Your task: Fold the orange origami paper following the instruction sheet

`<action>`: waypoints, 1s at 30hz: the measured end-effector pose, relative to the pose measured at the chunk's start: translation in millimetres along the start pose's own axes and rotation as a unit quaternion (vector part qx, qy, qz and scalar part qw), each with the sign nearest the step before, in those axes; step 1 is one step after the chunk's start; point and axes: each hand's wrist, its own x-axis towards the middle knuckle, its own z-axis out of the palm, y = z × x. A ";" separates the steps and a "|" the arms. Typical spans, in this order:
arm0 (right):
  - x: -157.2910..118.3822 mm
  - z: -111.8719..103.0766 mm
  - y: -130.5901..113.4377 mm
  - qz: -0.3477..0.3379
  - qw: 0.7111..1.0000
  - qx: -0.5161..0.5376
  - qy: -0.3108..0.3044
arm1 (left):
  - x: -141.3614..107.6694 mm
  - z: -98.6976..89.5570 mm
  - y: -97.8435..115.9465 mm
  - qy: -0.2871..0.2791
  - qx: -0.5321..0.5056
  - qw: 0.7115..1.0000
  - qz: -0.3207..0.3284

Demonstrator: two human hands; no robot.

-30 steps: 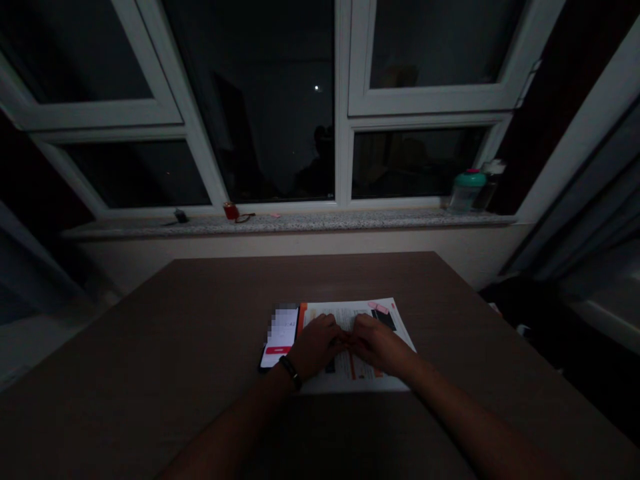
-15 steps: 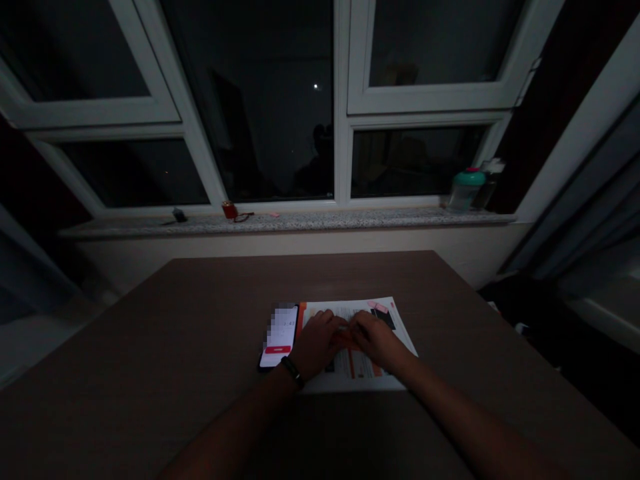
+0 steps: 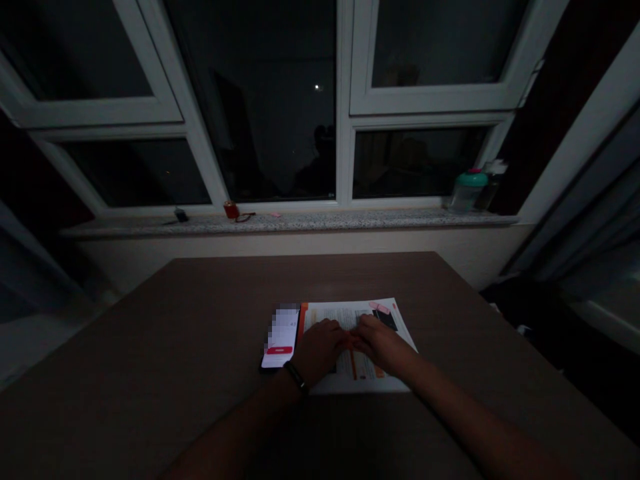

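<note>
My left hand [image 3: 321, 351], with a dark band on its wrist, is closed over the middle of a printed white sheet or booklet [image 3: 361, 387]. Facing it, my right hand [image 3: 384, 345] has its fingers pinched together. A small orange-red thing [image 3: 349, 341] shows between the fingertips of both hands; its kind is too dark and covered to tell. On the sheet's top right corner lies a slim pink object [image 3: 379, 308]. A phone [image 3: 280, 340] with a lit screen sits just left of the sheet, beside my left hand.
The brown table [image 3: 200, 313] reaches toward a stone windowsill [image 3: 310, 221]. On that sill stand a small red bottle-like item [image 3: 231, 210], a small dark item [image 3: 181, 215] and a clear jar with a teal lid [image 3: 469, 190]. Curtains hang at both sides.
Both hands have shifted slightly, their fingertips now lower and a little closer over the orange-red thing. The sheet and phone stay put on the table; the view has moved a touch.
</note>
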 end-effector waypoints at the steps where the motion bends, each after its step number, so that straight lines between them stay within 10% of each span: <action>1: -0.5 -1.6 0.8 -0.001 1.000 0.006 -0.002 | 0.3 0.0 -0.2 0.000 -0.004 1.000 0.000; 30: -0.1 -18.4 -2.9 -0.039 0.998 0.007 -0.056 | -3.6 3.7 1.3 0.011 0.045 0.999 -0.025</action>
